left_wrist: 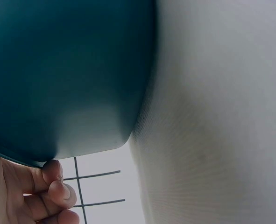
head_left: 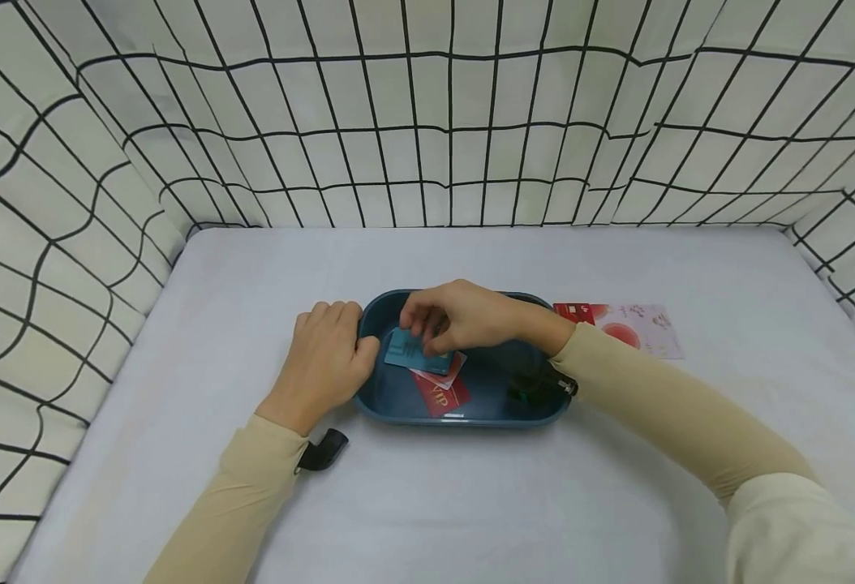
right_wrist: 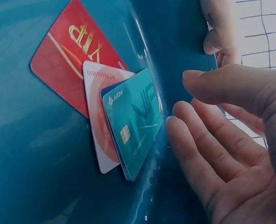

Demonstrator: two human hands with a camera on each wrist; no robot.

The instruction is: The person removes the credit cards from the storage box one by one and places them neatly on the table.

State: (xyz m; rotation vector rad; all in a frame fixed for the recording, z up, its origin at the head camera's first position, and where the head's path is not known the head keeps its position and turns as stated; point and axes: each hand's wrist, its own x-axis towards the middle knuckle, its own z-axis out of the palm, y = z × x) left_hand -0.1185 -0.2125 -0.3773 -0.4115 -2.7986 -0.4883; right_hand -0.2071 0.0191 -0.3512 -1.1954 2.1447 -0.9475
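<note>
A dark blue-teal plastic tray (head_left: 464,420) stands on the white table. My left hand (head_left: 328,353) grips its left end, fingers curled at the rim; the left wrist view shows the fingertips by the tray's edge. Inside lie overlapping cards: a teal card with a chip (right_wrist: 133,128) on top, a white and pink card (right_wrist: 96,140) partly under it, and a red VIP card (right_wrist: 67,51) lowest. A blue edge shows just beneath the teal card. My right hand (head_left: 471,315) hovers over the tray's left part beside the teal card, fingers loosely bent, nothing between thumb and fingertips.
To the tray's right lies a pink and white printed card (head_left: 650,328), with a red card (head_left: 572,311) at its left, partly behind the right forearm. A black grid-patterned white backdrop (head_left: 435,154) surrounds the table's back and sides.
</note>
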